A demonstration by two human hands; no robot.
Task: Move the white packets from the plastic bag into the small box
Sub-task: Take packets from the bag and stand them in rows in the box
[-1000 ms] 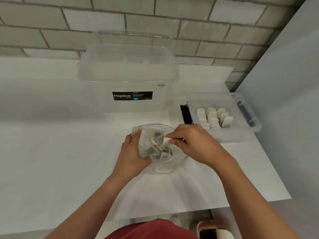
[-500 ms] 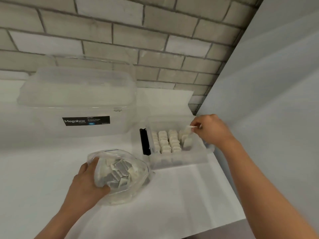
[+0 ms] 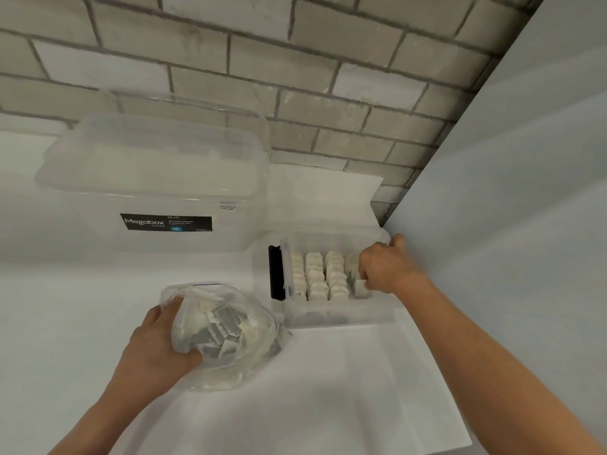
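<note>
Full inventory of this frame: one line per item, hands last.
large bin: 1, clear, lidded, rear left on table
label: 1, black, "Megabox", on large bin's front
small box: 1, clear, open, right of large bin
latch: 1, black, small box's left end
packets in box: many, white, in rows
plastic bag: 1, clear, near small box's front left corner
packets in bag: many, white, loose
table: 1, white
brick wall: 1, grey, behind
panel: 1, pale grey, right
left hand: grips plastic bag
right hand: fingers curled down into small box's right row; grip hidden
</note>
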